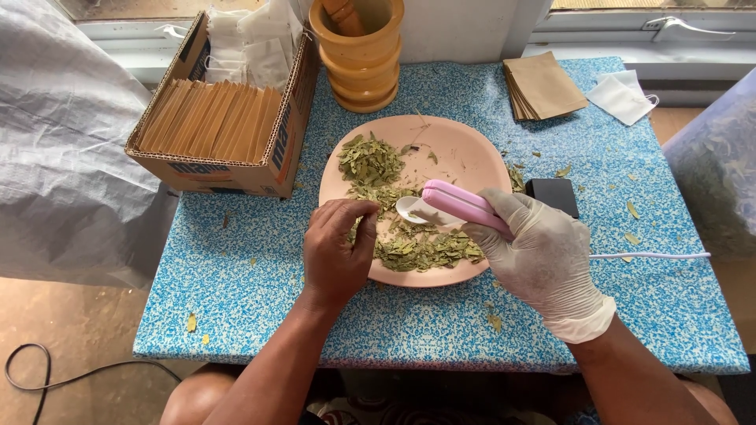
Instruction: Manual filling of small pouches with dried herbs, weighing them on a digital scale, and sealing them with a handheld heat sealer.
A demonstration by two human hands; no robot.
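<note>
A pink plate [461, 149] on the blue speckled table holds dried green leaves [370, 161], with another heap [421, 248] at its near side. My right hand [543, 256], in a white glove, grips a pink handheld sealer [461, 203] with a white cord [654, 255] running off to the right. A small white sachet [409, 208] sits at the sealer's tip, over the plate. My bare left hand [339, 248] rests at the plate's left edge. Its fingertips are bunched just left of the sachet, and whether they hold anything is hidden.
A cardboard box [276, 149] of brown envelopes and white sachets stands at the back left. Behind the plate is a wooden mortar [358, 59]. A stack of brown envelopes [543, 86], a white mask [622, 98] and a small black device [553, 194] lie to the right. Plastic sacks flank the table.
</note>
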